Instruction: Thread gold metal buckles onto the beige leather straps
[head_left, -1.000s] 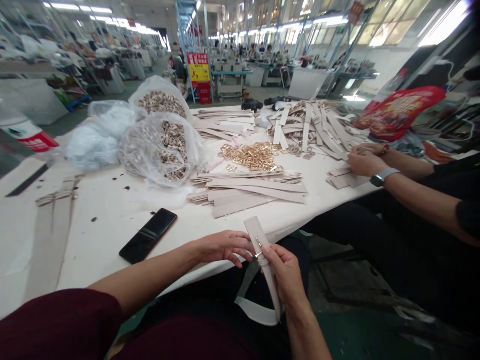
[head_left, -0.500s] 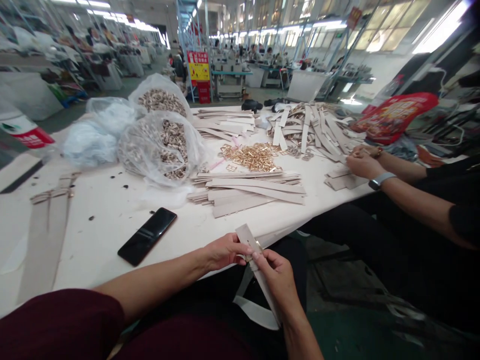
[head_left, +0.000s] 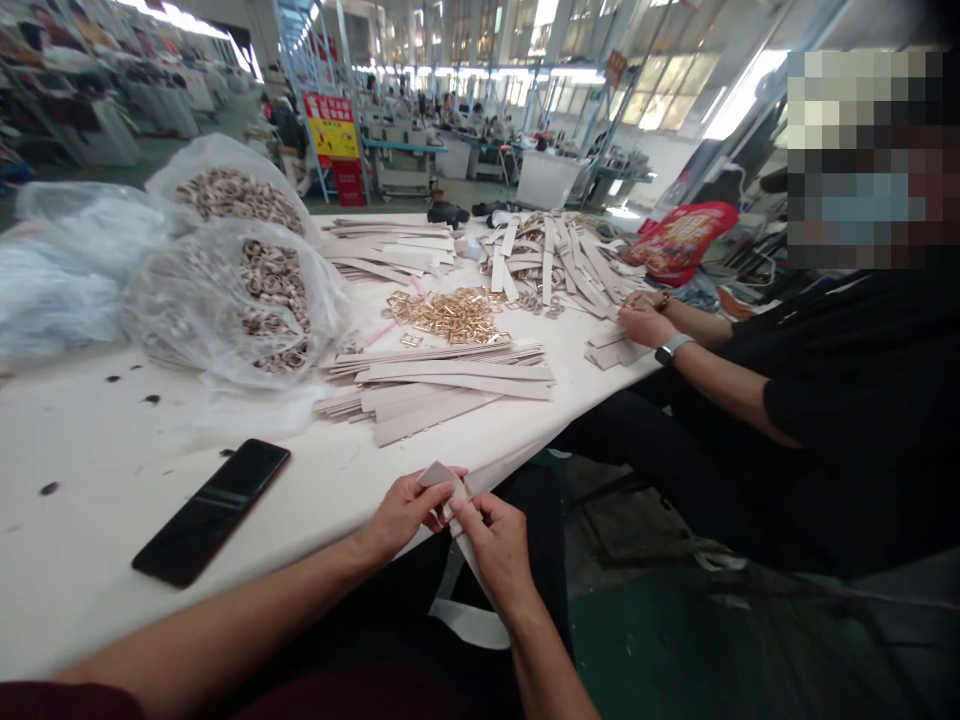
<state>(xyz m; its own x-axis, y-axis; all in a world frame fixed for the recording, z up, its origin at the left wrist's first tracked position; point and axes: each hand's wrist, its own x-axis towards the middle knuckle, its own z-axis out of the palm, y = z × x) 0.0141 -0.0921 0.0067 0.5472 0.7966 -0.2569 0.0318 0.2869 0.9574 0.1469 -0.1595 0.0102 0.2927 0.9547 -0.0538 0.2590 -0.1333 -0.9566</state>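
Note:
A beige belt (head_left: 471, 622) is held between my two hands over the table's front edge, its lower part hanging in a loop above my lap. My left hand (head_left: 403, 514) pinches it near the upper end, which bends over the fingers. Close beside it, my right hand (head_left: 498, 548) grips the same belt with thumb and fingers. A bit of gold metal shows by the fingertips, mostly hidden. Just beyond my hands lies a stack of beige straps (head_left: 457, 390), and behind that a heap of gold buckles (head_left: 457, 315).
A black phone (head_left: 214, 510) lies at left. Clear plastic bags of beige loops (head_left: 274, 290) stand behind it. More straps (head_left: 555, 255) pile up farther back near a red bag (head_left: 686, 240). At right a co-worker's hands (head_left: 646, 318) work over straps at the table edge.
The view has swung right, so the table's contents appear farther left. The belt's upper end, straight before, is now bent over at my left hand. Both hands keep their hold.

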